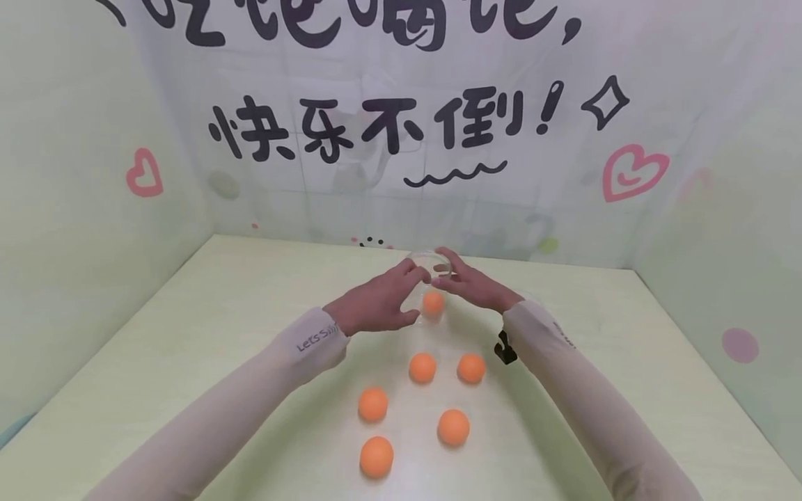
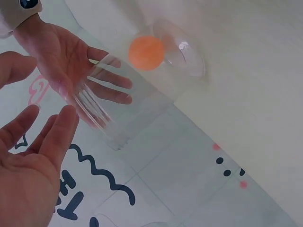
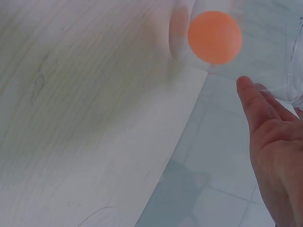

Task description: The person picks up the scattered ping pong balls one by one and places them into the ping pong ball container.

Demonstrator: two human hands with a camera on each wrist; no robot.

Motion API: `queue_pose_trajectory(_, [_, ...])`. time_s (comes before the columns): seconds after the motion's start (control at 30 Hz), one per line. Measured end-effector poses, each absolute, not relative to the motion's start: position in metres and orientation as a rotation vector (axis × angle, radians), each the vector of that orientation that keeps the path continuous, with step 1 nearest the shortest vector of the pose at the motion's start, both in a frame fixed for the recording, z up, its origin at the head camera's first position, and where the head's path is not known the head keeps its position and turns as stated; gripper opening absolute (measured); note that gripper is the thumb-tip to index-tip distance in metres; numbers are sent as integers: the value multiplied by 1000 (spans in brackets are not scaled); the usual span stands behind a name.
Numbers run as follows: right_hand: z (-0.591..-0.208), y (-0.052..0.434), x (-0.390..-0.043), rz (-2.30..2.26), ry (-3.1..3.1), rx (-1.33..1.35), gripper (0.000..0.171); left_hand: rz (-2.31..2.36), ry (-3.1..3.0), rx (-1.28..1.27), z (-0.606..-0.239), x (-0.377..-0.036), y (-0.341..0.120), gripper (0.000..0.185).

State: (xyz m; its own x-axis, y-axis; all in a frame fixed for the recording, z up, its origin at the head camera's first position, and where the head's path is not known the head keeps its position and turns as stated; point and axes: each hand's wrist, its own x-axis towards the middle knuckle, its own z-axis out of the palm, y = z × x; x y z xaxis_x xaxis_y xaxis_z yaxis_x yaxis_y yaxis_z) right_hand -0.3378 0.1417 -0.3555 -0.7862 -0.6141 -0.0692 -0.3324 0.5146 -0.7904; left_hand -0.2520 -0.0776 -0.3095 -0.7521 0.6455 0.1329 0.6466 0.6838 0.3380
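Clear plastic cup (image 1: 429, 278) stands toward the far edge of the tabletop (image 1: 188, 334), about midway between the left and right edges, one orange ball (image 1: 433, 303) inside it near the bottom. In the left wrist view the cup (image 2: 142, 90) looks tilted with the ball (image 2: 147, 53) at its closed end; the right wrist view shows the same ball (image 3: 215, 37) through the clear wall.

My left hand (image 1: 376, 305) is at the cup's left side, fingers (image 2: 57, 132) straight and spread – loose, not wrapped round it. My right hand (image 1: 471, 284) is at the cup's right side, fingers (image 2: 111, 85) straight too, tips at the rim. Cannot tell whether either hand actually touches the plastic – both sit just beside it.

Five loose orange balls on the tabletop nearer to me: two side by side (image 1: 422, 367) (image 1: 470, 368), two behind those toward the near edge (image 1: 372, 404) (image 1: 453, 426), one nearest (image 1: 376, 456). All apart from each other and from the cup.
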Motion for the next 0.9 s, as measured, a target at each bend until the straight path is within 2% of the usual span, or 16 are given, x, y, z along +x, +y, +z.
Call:
queue_pose_trajectory(0.53, [-353,146,-340,-1142,2441,-783,71,-728,-3019,-1205,-334,-224,-93,46])
queue_pose_trajectory(0.9, [-357,142,-339,-1164,2431,-777,73,-656,-3073,-1203,-351,-204,-104,46])
